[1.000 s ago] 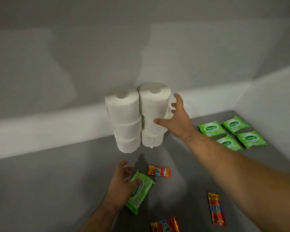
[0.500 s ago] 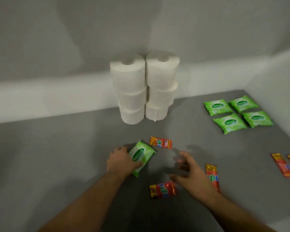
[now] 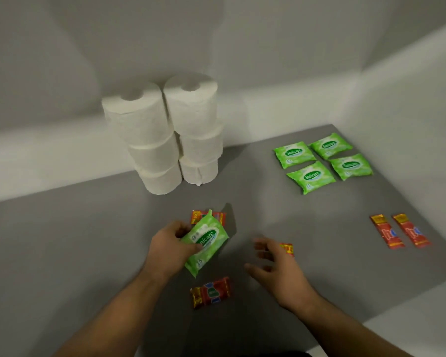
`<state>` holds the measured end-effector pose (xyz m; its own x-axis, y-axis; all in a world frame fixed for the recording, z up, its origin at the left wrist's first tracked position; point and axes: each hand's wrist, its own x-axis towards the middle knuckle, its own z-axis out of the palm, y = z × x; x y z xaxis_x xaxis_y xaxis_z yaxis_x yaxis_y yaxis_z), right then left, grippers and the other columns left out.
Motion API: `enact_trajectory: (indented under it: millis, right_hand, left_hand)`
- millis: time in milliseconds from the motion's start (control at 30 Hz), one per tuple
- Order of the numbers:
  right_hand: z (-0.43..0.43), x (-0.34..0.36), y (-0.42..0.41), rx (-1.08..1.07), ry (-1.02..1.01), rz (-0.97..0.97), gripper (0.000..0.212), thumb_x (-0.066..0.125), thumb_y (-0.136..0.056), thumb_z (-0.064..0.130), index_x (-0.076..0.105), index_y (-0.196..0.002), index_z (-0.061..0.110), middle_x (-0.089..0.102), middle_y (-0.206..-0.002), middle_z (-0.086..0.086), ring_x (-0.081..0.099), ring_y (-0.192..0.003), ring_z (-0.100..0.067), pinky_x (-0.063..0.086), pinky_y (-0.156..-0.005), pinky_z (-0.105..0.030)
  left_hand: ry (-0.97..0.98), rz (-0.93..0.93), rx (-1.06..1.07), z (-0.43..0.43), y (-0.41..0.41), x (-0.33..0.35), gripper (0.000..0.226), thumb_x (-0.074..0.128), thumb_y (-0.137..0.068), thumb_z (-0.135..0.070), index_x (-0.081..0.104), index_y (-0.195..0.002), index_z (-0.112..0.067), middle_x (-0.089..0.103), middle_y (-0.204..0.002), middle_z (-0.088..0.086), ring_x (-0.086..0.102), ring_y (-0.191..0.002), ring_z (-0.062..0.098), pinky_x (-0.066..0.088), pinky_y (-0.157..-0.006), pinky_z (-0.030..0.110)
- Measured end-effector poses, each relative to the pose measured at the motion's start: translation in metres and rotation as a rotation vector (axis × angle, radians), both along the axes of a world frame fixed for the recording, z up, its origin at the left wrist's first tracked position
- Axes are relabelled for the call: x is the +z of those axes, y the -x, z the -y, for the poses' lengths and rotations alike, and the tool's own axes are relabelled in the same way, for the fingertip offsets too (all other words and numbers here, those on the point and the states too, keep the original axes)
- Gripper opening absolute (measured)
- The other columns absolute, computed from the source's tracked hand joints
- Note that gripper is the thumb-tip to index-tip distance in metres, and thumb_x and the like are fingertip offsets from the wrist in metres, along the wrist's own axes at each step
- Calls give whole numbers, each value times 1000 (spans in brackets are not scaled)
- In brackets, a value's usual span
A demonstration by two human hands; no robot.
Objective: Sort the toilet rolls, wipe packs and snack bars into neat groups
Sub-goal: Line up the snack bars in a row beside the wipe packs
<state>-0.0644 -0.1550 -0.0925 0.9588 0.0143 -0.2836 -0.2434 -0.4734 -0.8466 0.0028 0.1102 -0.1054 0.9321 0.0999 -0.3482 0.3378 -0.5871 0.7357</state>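
Observation:
My left hand grips a green wipe pack, lifted and tilted above the grey surface. My right hand hovers open just right of it, fingers spread, partly covering a red snack bar. Another snack bar lies below the pack, and one peeks out behind it. White toilet rolls stand in two stacks of three against the back wall. Several green wipe packs lie grouped at the back right. Two snack bars lie side by side at the right.
The grey surface meets a white ledge and wall at the back and on the right. Its front right edge drops to a paler floor.
My left hand has lifted the green wipe pack off the surface and tilted it. My right hand came down from the toilet rolls to hover low beside the pack.

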Motion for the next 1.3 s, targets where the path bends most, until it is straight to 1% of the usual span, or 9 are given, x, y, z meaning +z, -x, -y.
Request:
enact_trajectory:
  millis: [67, 200, 333, 467, 667, 833, 967, 1167, 1300]
  right_hand:
    - [13, 7, -12, -61, -39, 45, 41, 82, -84, 26, 57, -111, 43, 59, -117, 20, 57, -109, 2, 51, -83, -20]
    - [54, 21, -37, -161, -206, 93, 34, 79, -82, 1, 59, -105, 17, 65, -108, -6, 65, -96, -20, 57, -82, -41]
    - [113, 31, -56, -132, -234, 116, 36, 72, -82, -11, 51, -105, 6, 60, -85, -16, 56, -75, -19, 51, -64, -34]
    - [173, 33, -79, -223, -303, 100, 34, 65, -83, -17, 49, -107, 1, 63, -95, -29, 60, -84, -26, 52, -72, -42]
    - [261, 7, -128, -395, -245, 94, 34, 65, -83, -13, 54, -104, 12, 66, -99, -11, 64, -85, -21, 54, -67, -27]
    - [306, -26, -172, -471, -59, 10, 39, 73, -79, -2, 56, -110, 13, 64, -117, -15, 65, -106, -32, 52, -97, -51]
    - [319, -39, -188, -480, 88, -23, 38, 72, -79, 2, 57, -111, 15, 65, -113, -9, 65, -100, -28, 54, -89, -40]
    - [326, -43, -198, -453, 270, -29, 39, 73, -78, 17, 58, -113, 15, 68, -112, -8, 65, -103, -31, 53, -93, -42]
    - [329, -47, -191, -422, 388, -33, 43, 76, -77, 25, 55, -114, 15, 68, -109, -10, 64, -103, -33, 48, -79, -33]
  left_hand:
    - [95, -10, -94, 29, -1, 13, 39, 96, -68, -25, 70, -95, -34, 75, -96, -9, 73, -82, 0, 56, -67, 17]
    - [223, -1, -264, 98, -9, 36, 38, 96, -64, -20, 71, -92, -22, 80, -93, 0, 77, -84, 17, 64, -78, 40]
    - [270, 32, -297, 163, -24, 48, 38, 96, -67, -15, 71, -94, -22, 80, -94, 0, 77, -85, 18, 65, -77, 38]
    - [343, 59, -222, 213, -36, 47, 47, 95, -69, -12, 68, -106, -23, 74, -104, 1, 75, -92, 16, 63, -74, 27]
    - [259, 6, -131, 239, -40, 25, 47, 91, -77, -18, 63, -113, -29, 67, -111, -6, 68, -101, 13, 60, -77, 24]
    - [227, -33, -77, 239, -32, 8, 47, 87, -81, -15, 64, -120, -26, 69, -118, -8, 68, -107, 12, 60, -79, 25]
    - [198, -37, -48, 234, -24, 0, 45, 87, -80, -17, 62, -116, -30, 66, -115, -11, 65, -104, 8, 54, -75, 16]
    - [149, -28, -46, 228, -19, -4, 40, 84, -83, -11, 62, -109, -31, 66, -113, -9, 64, -102, 6, 50, -72, 13]
    - [132, -52, -64, 233, -16, -6, 39, 83, -84, -9, 63, -110, -30, 65, -114, -9, 64, -102, 7, 53, -71, 14]
